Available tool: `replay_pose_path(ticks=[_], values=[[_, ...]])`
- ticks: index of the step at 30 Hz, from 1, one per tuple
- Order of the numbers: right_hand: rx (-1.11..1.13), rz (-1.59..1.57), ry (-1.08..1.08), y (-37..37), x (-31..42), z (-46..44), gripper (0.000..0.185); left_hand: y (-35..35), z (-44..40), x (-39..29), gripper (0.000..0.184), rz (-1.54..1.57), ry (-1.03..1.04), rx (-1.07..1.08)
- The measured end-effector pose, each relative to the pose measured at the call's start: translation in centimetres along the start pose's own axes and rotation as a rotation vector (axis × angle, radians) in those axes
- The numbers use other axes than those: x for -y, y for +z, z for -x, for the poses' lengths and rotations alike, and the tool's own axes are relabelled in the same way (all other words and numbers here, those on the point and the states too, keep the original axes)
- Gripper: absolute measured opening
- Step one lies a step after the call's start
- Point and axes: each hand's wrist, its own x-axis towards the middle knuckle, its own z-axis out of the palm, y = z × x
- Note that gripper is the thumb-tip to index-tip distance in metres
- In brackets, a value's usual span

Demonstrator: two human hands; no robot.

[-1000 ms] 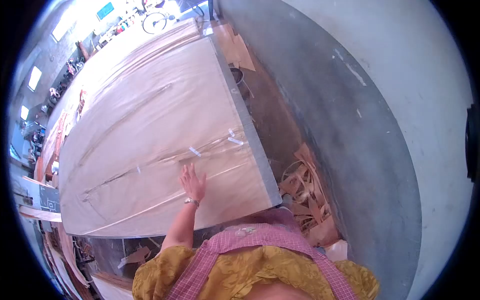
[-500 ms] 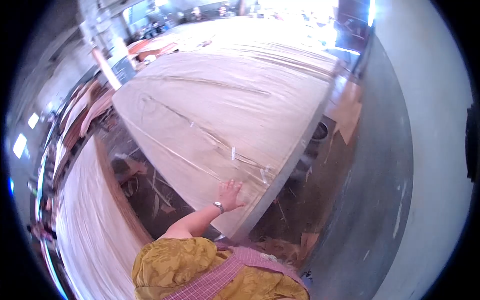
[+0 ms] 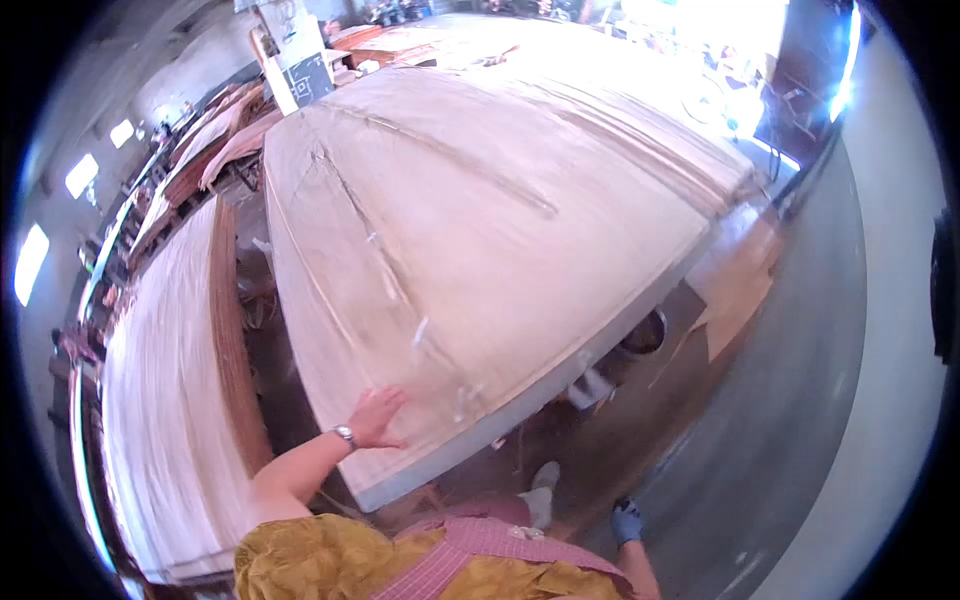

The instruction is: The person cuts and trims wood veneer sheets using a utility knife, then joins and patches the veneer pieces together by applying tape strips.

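A big stack of pale wood veneer sheets (image 3: 520, 260) fills the middle of the view, its top sheet marked by long splits and creases. Flat on the near left corner of that sheet lies my bare left hand (image 3: 378, 418), fingers spread, a watch on the wrist. Short white tape strips (image 3: 420, 332) cross a split just beyond it. My right hand (image 3: 627, 522), in a blue-grey glove with dark fingertips, hangs low at the right, apart from the stack. Its fingers are too small and blurred to show whether they hold anything.
A second veneer stack (image 3: 165, 390) stands at the left, across a narrow gap. A grey wall-like surface (image 3: 790, 380) runs along the right. Broken veneer pieces (image 3: 740, 290) and a dark round container (image 3: 645, 332) are on the floor beside the stack. A pillar (image 3: 295, 50) rises behind.
The view has turned, and the stack's near edge now slants more. My left hand stays on the sheet, appearing further left. My gloved right hand has come into view.
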Motion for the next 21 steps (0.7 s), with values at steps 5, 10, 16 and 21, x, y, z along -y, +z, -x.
replay_pose_path(ticks=[5, 10, 16, 21], values=[[-0.103, -0.269, -0.031, -1.2, -7.8, -13.8, 0.032, -4.2, -6.2, -3.3, 0.077, 0.024, -0.353, 0.102], [-0.127, -0.606, 0.227, -3.1, -14.3, -26.6, 0.03, -9.1, -22.1, -13.2, 0.073, 0.103, -0.136, -0.364], [-0.076, -0.457, 0.315, -11.1, -16.2, -42.1, 0.019, -11.4, -47.8, -28.2, 0.074, 0.216, 0.089, -0.385], [-0.062, -0.354, 0.04, -11.1, -20.7, -59.8, 0.032, -11.3, -72.9, -41.5, 0.08, 0.24, 0.109, -0.316]])
